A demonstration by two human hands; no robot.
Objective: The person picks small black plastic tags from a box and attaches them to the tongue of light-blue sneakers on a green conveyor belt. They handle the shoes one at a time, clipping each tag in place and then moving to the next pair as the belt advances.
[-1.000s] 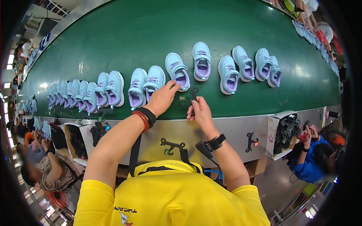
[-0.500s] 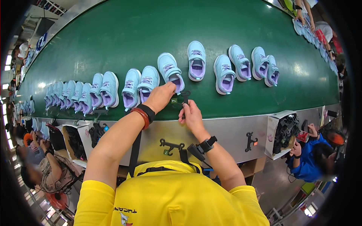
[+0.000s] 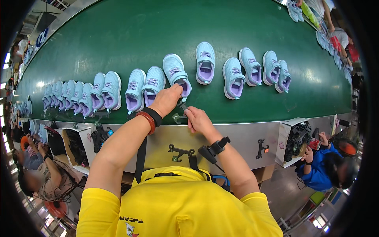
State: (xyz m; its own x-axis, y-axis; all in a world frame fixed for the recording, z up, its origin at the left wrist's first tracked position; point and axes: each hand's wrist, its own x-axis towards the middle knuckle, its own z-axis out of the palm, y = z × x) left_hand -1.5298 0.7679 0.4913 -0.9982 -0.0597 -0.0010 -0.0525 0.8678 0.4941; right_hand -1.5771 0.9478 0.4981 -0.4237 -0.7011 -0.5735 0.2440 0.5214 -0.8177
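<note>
My left hand (image 3: 166, 102) is closed on the heel opening of a light blue sneaker (image 3: 173, 65) with a lilac lining and a strap. Just right of it, my right hand (image 3: 198, 119) pinches a dark plastic shoe hanger (image 3: 179, 117), whose hooked end lies close under the sneaker's heel. My fingers partly cover both things. Left of my left hand stands a pair of matching sneakers (image 3: 154, 79). To the right, a single sneaker (image 3: 205, 55) stands alone on the green table (image 3: 252, 23).
More blue sneakers (image 3: 112, 85) line the left side, and several others (image 3: 233, 75) stand on the right. Another hanger (image 3: 181, 152) lies on the metal edge in front of me. Boxes of black hangers (image 3: 281, 146) flank me. A co-worker in blue (image 3: 325, 164) is at the right.
My right hand has turned the hanger, bringing it lower and left, nearer the sneaker's heel. My left hand stays at the heel. The sneakers on the left appear shifted slightly left and up.
</note>
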